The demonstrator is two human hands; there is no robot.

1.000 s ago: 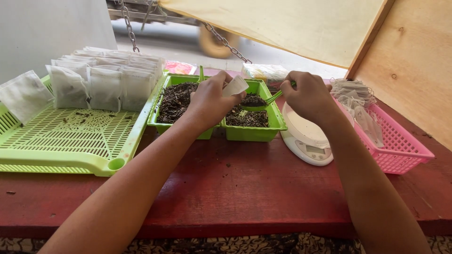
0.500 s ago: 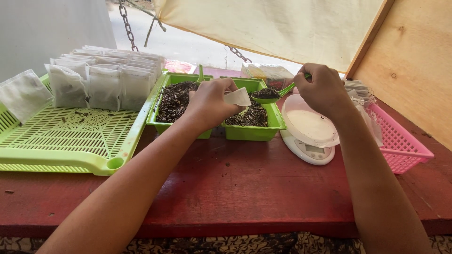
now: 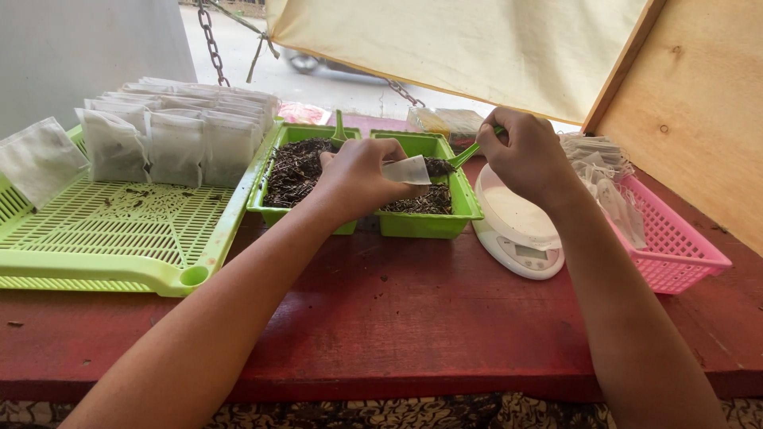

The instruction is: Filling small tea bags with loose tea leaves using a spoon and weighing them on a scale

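Now small white paper sachet (image 3: 407,170) pinched in left hand (image 3: 358,179), green spoon (image 3: 463,156) gripped by right hand (image 3: 526,155).

Since a second ago, the right hand (image 3: 528,155) has brought the green spoon (image 3: 463,156) to the small white bag (image 3: 407,170).

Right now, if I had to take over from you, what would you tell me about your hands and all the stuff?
Left hand: holds a small white bag open over the right green tub.
Right hand: holds a green spoon loaded with dark dry leaves, its tip at the bag's mouth.
Both green tubs hold loose leaves; the left green tub has more.
Done: rows of filled bags stand on the light green tray.
Left: this bag is not yet filled; empty bags wait in the pink basket. The white scale beside the tubs has nothing on it.
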